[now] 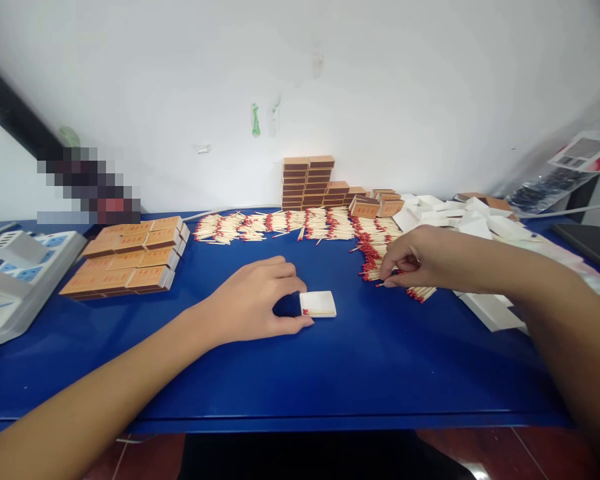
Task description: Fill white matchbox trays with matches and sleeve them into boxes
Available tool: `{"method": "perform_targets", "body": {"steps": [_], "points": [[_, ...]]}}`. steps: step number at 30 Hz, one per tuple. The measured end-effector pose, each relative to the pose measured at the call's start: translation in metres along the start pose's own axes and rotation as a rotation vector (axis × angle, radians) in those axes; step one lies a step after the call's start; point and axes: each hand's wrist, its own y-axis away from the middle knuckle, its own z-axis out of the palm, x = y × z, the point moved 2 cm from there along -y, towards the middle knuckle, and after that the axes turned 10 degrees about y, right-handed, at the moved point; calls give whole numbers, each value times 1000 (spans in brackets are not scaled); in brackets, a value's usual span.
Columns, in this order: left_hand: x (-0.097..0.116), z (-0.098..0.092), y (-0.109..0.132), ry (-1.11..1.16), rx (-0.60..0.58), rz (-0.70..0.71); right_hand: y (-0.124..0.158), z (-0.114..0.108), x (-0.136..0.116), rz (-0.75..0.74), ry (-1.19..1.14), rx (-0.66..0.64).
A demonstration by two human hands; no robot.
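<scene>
In the head view, my left hand (260,300) grips the left end of a small white matchbox tray (323,301) between thumb and fingers. The tray lies on the blue table, with a few red-tipped matches along its near side. Farther right, my right hand (410,260) is closed in a pinch at the near edge of the match pile (373,257). A match (380,285) shows at its fingertips, its red head pointing left. The palm side of this hand is partly hidden.
Closed orange matchboxes (130,257) lie in rows at left, beside a white power strip (40,267). Loose matches (275,225) spread along the back. Brown-sided matchboxes (307,183) stand stacked against the wall. White empty trays (490,310) are heaped at right, behind and under my right forearm.
</scene>
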Motion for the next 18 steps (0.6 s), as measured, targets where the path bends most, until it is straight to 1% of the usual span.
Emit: {"method": "perform_targets", "body": {"steps": [5, 9, 14, 18], "points": [[0, 0, 0, 2, 8, 10, -1, 0, -1, -2, 4, 29], [0, 0, 0, -11, 11, 12, -1, 0, -2, 2, -12, 2], [0, 0, 0, -14, 17, 12, 0, -3, -10, 25, 42, -15], [0, 0, 0, -20, 14, 9, 0, -3, -11, 6, 57, -9]]}}
